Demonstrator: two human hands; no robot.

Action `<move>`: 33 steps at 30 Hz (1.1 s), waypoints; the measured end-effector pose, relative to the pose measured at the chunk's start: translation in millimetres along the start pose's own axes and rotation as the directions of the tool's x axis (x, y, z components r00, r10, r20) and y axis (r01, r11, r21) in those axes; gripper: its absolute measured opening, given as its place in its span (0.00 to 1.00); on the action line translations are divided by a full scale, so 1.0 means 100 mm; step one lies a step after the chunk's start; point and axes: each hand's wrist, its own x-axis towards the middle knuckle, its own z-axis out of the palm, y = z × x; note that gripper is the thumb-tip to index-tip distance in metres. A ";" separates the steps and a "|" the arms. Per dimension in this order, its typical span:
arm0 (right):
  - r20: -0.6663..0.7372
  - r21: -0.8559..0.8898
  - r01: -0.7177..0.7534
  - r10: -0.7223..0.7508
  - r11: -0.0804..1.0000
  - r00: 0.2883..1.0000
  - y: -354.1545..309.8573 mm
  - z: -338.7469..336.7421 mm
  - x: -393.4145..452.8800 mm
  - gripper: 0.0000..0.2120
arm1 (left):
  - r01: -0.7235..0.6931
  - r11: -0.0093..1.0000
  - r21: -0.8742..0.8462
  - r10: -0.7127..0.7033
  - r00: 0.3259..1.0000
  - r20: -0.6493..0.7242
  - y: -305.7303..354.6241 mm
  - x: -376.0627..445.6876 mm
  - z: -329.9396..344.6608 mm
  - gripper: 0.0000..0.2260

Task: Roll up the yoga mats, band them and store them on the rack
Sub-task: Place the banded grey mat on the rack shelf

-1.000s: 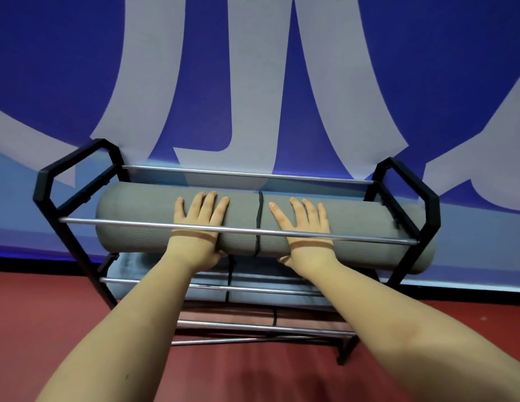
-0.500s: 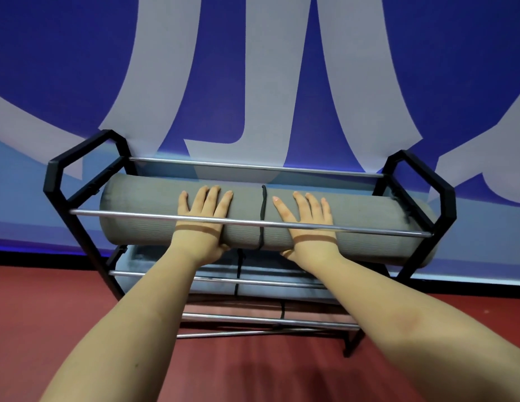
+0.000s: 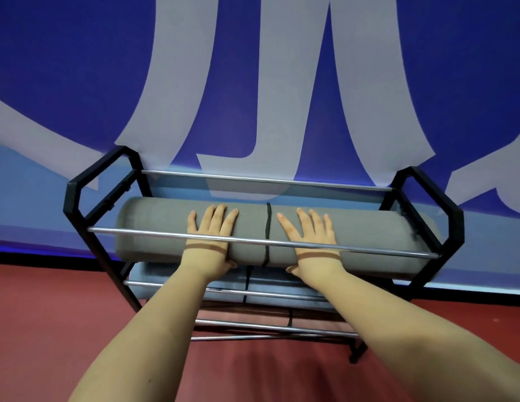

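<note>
**Grey mat on the top shelf, storing nearly finished**

The grey mat [image 3: 171, 227] is rolled, cinched round its middle by a black band [image 3: 269, 230], and lies lengthwise on the top tier of the rack [image 3: 78, 198]. It sits behind the near top rail [image 3: 136, 232] and in front of the far rail, with its right end reaching past the rack's right frame. So for this mat the rolling and banding look done, and the storing looks all but done.

Both hands rest flat on it, one on each side of the band. The left hand [image 3: 210, 236] lies palm down with straight fingers [image 3: 216, 219] spread a little over the top of the roll; the right hand [image 3: 311, 239] mirrors it, fingers straight and slightly fanned. Neither hand curls round anything; they press or steady the roll, and what remains here seems only to let go, perhaps after nudging it left to centre it.

On the tier below lies a light blue mat [image 3: 282, 288], also rolled and banded. Lower down a dark band shows on a further tier, so a third mat may be stored there, though it is hard to make out. Whether any mats are left elsewhere cannot be told. Behind the rack stands a blue wall [image 3: 78, 68] with large pale lettering; red floor [image 3: 49, 329] spreads in front.
</note>
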 end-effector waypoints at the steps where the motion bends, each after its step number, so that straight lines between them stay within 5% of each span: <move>1: 0.015 0.001 0.009 -0.009 1.000 1.000 0.02 -0.02 -0.01 0.54 | 0.018 1.000 -0.019 -0.017 0.999 0.051 0.03 0.00 -0.03 0.51; 6: 0.088 0.008 -0.071 0.070 0.997 0.994 0.16 -0.08 -0.03 0.58 | 0.061 0.998 -0.007 -0.060 0.990 0.126 0.08 0.02 -0.11 0.49; 12: 0.131 0.042 -0.078 0.072 0.996 0.989 0.18 -0.07 0.03 0.57 | 0.098 0.995 0.001 -0.097 0.983 0.159 0.07 0.07 0.01 0.59; 21: 0.084 0.023 -0.023 0.021 0.999 0.996 0.20 0.12 0.08 0.45 | 0.244 0.966 -0.088 -0.231 0.963 0.142 0.20 0.04 -0.01 0.50; 29: -0.067 0.045 0.001 0.002 0.999 0.998 0.04 0.41 0.17 0.52 | 0.299 0.953 -0.045 -0.283 0.935 0.214 0.15 0.01 0.03 0.47; 33: 0.051 0.016 -0.044 0.043 0.999 0.998 -0.03 0.32 0.18 0.57 | 0.260 0.966 0.008 -0.256 0.943 0.214 0.05 0.01 0.05 0.46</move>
